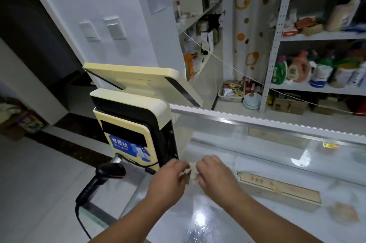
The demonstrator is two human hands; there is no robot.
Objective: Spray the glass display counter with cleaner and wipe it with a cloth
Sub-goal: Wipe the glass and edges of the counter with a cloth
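The glass display counter (pixel 257 151) fills the lower right, its top wet and shiny near the front. Both my hands are held over its left part, close together. My left hand (pixel 168 177) and my right hand (pixel 215 173) each pinch a small pale cloth (pixel 191 173) bunched between them. The cloth is mostly hidden by my fingers. No spray bottle is in view.
A cream checkout terminal (pixel 134 124) stands at the counter's left end, with a black barcode scanner (pixel 103 177) and its cable in front. A wooden box (pixel 279 191) lies inside under the glass. Stocked shelves (pixel 316 60) line the back right.
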